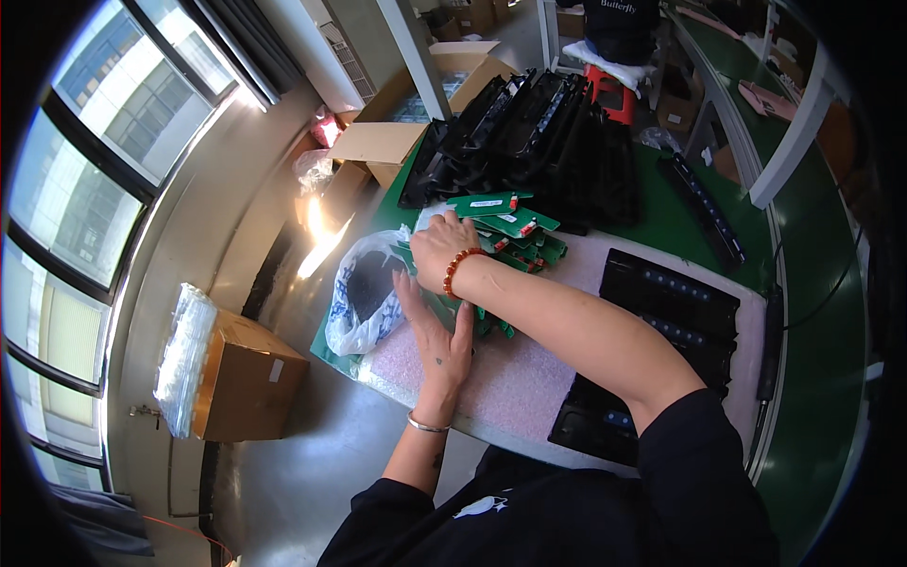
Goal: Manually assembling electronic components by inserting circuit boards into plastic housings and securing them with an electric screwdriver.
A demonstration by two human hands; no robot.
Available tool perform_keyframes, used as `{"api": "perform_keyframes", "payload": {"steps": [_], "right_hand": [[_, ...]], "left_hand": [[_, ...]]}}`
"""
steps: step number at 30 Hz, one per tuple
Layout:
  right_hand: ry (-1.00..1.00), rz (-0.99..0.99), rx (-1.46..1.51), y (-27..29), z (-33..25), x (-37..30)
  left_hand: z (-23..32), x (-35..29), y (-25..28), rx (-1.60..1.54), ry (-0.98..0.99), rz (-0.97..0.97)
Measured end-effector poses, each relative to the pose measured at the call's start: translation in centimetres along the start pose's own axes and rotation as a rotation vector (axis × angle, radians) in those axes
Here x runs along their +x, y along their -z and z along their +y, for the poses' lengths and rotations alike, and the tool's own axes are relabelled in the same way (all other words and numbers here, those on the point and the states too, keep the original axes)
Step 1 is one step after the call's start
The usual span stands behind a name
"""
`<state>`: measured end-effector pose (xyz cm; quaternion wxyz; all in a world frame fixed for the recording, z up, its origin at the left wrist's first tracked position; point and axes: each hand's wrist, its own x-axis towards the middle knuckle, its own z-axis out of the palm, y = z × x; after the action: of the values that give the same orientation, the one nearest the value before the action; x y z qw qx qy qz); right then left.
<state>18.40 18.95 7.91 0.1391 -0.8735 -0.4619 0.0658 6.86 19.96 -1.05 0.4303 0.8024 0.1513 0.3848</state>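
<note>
My left hand (436,338) is beside the right edge of a clear plastic bag (342,326) with blue print, fingers stretched out and thumb apart. Dark grey contents (371,283) fill the bag; they are too fine to make out. Just beyond, my right hand (442,250) reaches across to the left with its fingers curled under. Whatever those fingers hold, if anything, is hidden. Green circuit boards (515,223) with white labels and red-and-white connectors lie in a loose pile to the right of that hand. Some of the pile is behind my right wrist.
Black panels with rows of small round lenses (673,293) lie on the pink foam mat (510,387). A stack of black housings (529,123) stands at the back, and another black strip (704,213) lies to the right. Cardboard boxes (250,378) stand left and behind.
</note>
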Motion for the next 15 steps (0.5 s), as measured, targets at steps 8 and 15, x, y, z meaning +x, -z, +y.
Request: {"api": "perform_keyframes", "payload": {"steps": [8, 15], "right_hand": [[0.101, 0.116, 0.749, 4.1, 2.0, -1.6], [0.219, 0.099, 0.840, 4.8, 2.3, -3.3]], "left_hand": [[3.3, 0.9, 2.1, -0.990, 0.184, 0.133], [6.6, 1.6, 3.5, -1.772, 0.669, -0.053]]}}
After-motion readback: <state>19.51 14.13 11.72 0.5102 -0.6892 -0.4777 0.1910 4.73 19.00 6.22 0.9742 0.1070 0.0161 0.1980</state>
